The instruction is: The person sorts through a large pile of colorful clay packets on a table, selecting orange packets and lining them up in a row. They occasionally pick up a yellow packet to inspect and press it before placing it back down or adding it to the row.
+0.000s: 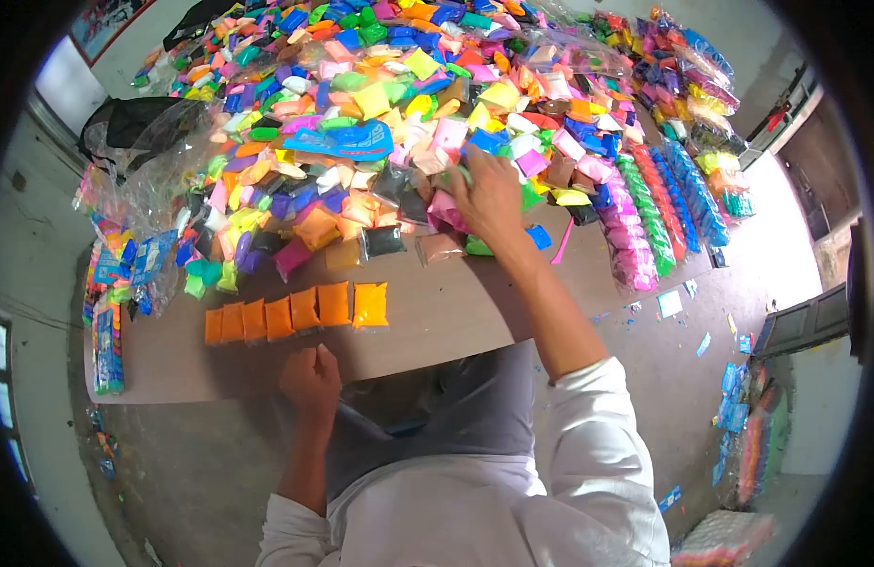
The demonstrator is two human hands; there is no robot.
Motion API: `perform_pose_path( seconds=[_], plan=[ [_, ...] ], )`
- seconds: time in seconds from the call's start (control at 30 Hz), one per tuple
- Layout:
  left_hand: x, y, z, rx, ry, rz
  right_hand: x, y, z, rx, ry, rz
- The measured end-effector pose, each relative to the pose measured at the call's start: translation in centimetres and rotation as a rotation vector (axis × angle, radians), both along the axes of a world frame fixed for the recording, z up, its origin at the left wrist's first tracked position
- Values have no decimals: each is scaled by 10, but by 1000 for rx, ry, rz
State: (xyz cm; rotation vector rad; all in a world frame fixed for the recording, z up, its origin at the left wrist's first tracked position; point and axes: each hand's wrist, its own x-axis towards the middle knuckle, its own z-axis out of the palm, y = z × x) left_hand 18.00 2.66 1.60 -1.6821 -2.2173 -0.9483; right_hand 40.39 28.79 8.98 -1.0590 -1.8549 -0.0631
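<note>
My right hand [491,200] reaches into a big pile of small coloured packets [361,99]. Its fingers curl down among pink and green packets, and what they close on, if anything, is hidden. By the table's front edge, my left hand [311,378] is closed in a loose fist, with nothing visible in it. Just beyond that hand lies a row of several orange packets [279,317], side by side. The rightmost packet [370,304] is a lighter yellow-orange and sits slightly apart. A black packet [382,241] and a pinkish-tan packet [439,249] lie at the pile's near edge.
Long clear sleeves of pink [631,236], green [648,213] and blue [697,194] packets lie at the table's right. A blue printed bag [341,141] rests on the pile. Another filled bag [107,348] stands at the left corner. Blue wrappers [732,397] litter the floor.
</note>
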Motion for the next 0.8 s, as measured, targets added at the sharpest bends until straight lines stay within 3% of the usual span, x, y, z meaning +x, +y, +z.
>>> perform_pose_path(
  seconds=[0.1, 0.2, 0.33, 0.43, 0.53, 0.67, 0.8],
  plan=[
    [-3, 0, -3, -28, 69, 25, -33, 24, 1, -182, -159, -8],
    [-1, -1, 0, -47, 10, 28, -59, 34, -1, 136, 38, 251],
    [1, -1, 1, -36, -25, 49, -43, 37, -3, -77, 169, 284],
    [2, -2, 3, -7, -42, 61, -8, 46, 3, -147, -379, -111],
    [-1, -1, -1, -32, -40, 63, 4, 57, 1, 61, -379, -48],
    [-1, 0, -1, 57, 35, 41, 3, 82, 1, -49, -632, 18],
    [-1, -2, -1, 66, -37, 38, 2, 95, -3, 71, -763, 76]
  ],
)
